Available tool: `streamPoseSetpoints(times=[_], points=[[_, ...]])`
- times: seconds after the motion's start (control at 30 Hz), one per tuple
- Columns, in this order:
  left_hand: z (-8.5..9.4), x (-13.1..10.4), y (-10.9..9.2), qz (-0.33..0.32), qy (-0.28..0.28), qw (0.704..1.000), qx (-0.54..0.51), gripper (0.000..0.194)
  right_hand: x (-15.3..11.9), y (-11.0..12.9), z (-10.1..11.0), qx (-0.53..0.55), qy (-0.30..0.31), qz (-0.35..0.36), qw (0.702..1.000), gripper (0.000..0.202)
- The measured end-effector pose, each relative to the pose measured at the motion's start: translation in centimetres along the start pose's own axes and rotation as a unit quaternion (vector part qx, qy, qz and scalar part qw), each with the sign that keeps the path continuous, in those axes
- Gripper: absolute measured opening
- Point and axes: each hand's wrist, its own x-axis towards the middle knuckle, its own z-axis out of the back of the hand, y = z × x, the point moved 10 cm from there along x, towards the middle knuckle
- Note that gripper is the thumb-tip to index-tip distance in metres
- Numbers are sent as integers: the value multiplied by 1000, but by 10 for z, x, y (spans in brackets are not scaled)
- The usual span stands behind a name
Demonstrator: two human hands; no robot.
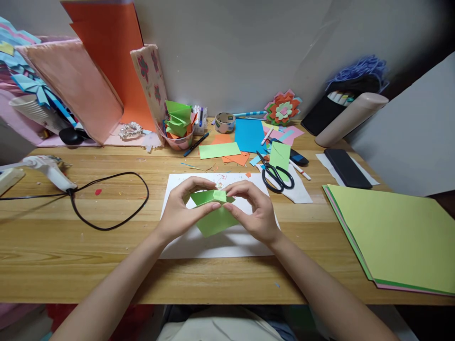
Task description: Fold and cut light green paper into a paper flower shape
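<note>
Between my hands is a piece of folded light-green paper (217, 222), raised over a white sheet (185, 246) on the wooden table. My left hand (188, 206) pinches its upper edge from the left, thumb in front and fingers behind. From the right, my right hand (254, 208) grips the same edge near a small folded flap at the top. The thumbs almost meet at that flap. Part of the paper's back is hidden by my fingers. Black-handled scissors (277, 179) lie just beyond my right hand, partly on a green paper piece (280, 158).
A white glue gun (50, 173) with a looped black cord (106, 229) lies at left. Paper scraps, a blue sheet (249, 135) and a tape roll (224, 122) are at the back. Coloured sheets (398, 237) are stacked at right, near a dark phone-like slab (347, 168).
</note>
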Motion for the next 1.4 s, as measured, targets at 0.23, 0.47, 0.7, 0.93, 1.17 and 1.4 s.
streamPoseSetpoints(times=[0.23,0.47,0.7,0.93,1.17,1.4], points=[[22,-2,62,233,-109,959,-116,56,-2,-6,18,-15,-94,-4,995,12],[-33,-24,71,393,122,867,-282,45,-2,-11,14,9,-91,7,996,16],[-23,-19,65,348,96,890,-280,34,-3,-4,-4,-31,-1,48,998,23],[-20,-16,59,329,90,899,-273,32,-5,10,-6,-71,3,104,992,28],[-27,-19,54,335,103,884,-308,32,-10,19,-7,-106,2,153,983,36],[-35,-22,54,355,106,861,-348,34,-10,17,-8,-82,5,152,985,35]])
